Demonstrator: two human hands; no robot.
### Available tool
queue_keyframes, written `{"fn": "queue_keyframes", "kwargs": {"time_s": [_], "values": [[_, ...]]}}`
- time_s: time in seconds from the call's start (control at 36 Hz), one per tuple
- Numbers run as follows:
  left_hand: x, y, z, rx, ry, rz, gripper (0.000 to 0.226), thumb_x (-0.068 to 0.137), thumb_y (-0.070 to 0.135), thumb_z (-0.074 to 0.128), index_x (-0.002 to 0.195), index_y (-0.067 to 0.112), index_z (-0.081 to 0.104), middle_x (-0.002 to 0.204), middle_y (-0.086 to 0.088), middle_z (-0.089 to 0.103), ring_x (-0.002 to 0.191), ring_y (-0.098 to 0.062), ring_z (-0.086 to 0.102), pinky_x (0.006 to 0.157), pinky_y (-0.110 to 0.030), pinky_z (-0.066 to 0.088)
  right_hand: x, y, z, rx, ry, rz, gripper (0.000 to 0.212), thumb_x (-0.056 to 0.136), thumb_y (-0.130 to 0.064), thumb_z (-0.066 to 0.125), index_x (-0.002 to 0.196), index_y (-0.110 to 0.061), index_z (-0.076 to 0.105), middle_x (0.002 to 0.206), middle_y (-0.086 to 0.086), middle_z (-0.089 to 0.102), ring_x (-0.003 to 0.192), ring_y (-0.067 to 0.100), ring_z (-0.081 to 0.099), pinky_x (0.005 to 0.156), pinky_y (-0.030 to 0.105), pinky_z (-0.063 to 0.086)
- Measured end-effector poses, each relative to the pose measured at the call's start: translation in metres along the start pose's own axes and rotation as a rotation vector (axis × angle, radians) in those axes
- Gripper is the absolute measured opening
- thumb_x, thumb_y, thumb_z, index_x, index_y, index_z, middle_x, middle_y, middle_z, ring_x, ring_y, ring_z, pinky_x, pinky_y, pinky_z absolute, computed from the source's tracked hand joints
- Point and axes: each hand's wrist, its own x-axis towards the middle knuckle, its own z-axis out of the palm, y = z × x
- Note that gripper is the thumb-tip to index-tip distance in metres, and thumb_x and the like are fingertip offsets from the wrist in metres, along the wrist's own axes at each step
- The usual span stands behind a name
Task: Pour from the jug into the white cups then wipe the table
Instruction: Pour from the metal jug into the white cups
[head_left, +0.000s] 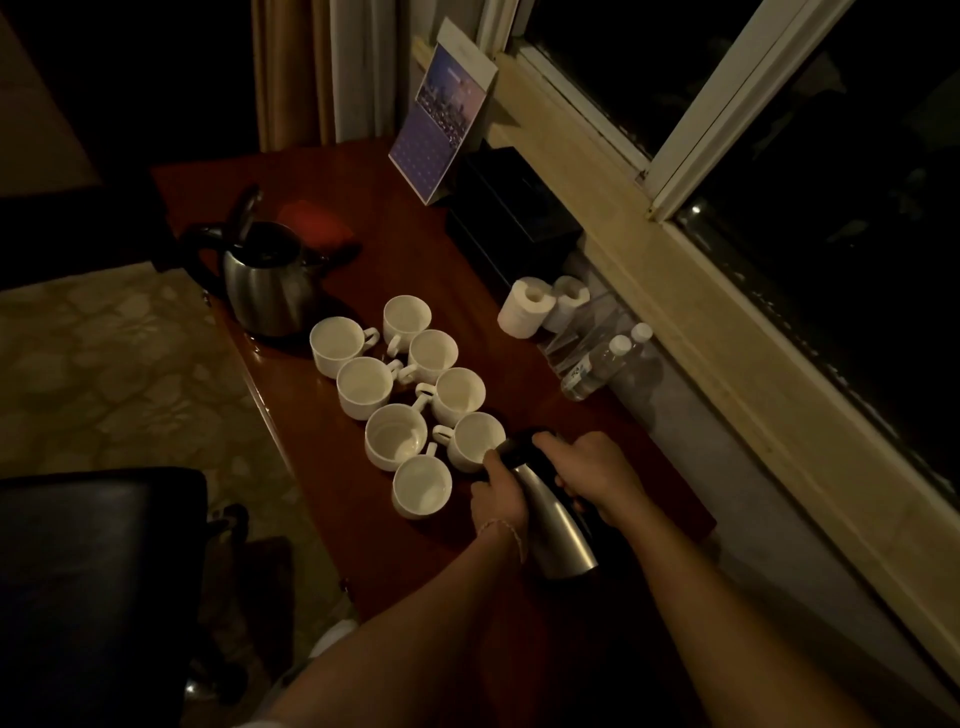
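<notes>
Head view: the jug (558, 525) leans spout-first over the nearest white cup (475, 441), evidently to pour. The right hand (589, 470) grips its handle; the left hand (498, 496) curls around its neck, probably steadying the tilt.

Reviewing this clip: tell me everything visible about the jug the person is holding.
The jug is a tall brushed-metal flask with a black top and spout. It is tilted, spout towards the nearest white cup on the right row. The right hand holds its black grip; the left hand steadies the neck. No stream is discernible in the dim light.
</notes>
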Motion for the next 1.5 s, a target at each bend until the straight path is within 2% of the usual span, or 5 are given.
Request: {"fn": "queue_keyframes", "kwargs": {"time_s": [0.17, 0.31, 0.44, 1.25, 1.5], "values": [[0.005, -0.003, 0.002, 0.0, -0.017, -0.01, 0.125, 0.056, 0.091, 0.03, 0.153, 0.011, 0.043, 0.143, -0.015, 0.056, 0.125, -0.036, 0.057, 0.11, -0.055, 0.045, 0.0, -0.003, -0.002, -0.012, 0.003, 0.001, 0.045, 0.085, -0.048, 0.066, 0.059, -0.013, 0.058, 0.053, 0.002, 0.061, 0.05, 0.02, 0.055, 0.053, 0.03, 0.044], [-0.006, 0.005, 0.001, -0.01, -0.02, -0.029, 0.095, 0.09, 0.079, 0.033, 0.154, 0.009, 0.039, 0.147, -0.018, 0.052, 0.129, -0.037, 0.054, 0.112, -0.054, 0.043, 0.001, -0.006, -0.004, -0.039, -0.001, -0.003, 0.044, 0.085, -0.05, 0.066, 0.062, -0.012, 0.061, 0.056, 0.003, 0.063, 0.053, 0.021, 0.058, 0.054, 0.031, 0.046], [0.013, -0.005, 0.006, -0.006, -0.02, -0.025, 0.125, 0.054, 0.091, 0.031, 0.149, 0.012, 0.05, 0.14, -0.015, 0.06, 0.123, -0.035, 0.059, 0.11, -0.054, 0.046, -0.001, -0.009, -0.007, -0.043, 0.004, 0.0, 0.042, 0.085, -0.048, 0.066, 0.064, -0.011, 0.062, 0.057, 0.003, 0.064, 0.054, 0.021, 0.059, 0.054, 0.032, 0.047], [0.025, -0.007, 0.006, -0.044, -0.054, -0.049, 0.131, 0.046, 0.091, 0.03, 0.146, 0.01, 0.053, 0.136, -0.016, 0.063, 0.117, -0.036, 0.063, 0.106, -0.053, 0.05, -0.001, -0.016, -0.008, -0.1, 0.005, 0.017, 0.042, 0.085, -0.048, 0.064, 0.064, -0.012, 0.061, 0.059, 0.004, 0.064, 0.054, 0.023, 0.06, 0.055, 0.034, 0.047], [0.023, -0.005, 0.003, -0.046, -0.071, -0.06, 0.116, 0.064, 0.089, 0.032, 0.147, 0.01, 0.051, 0.138, -0.017, 0.062, 0.119, -0.037, 0.061, 0.106, -0.054, 0.049, -0.002, -0.018, -0.004, -0.122, 0.011, 0.006, 0.043, 0.085, -0.052, 0.063, 0.067, -0.013, 0.065, 0.062, 0.004, 0.069, 0.057, 0.023, 0.065, 0.057, 0.035, 0.051]]}}
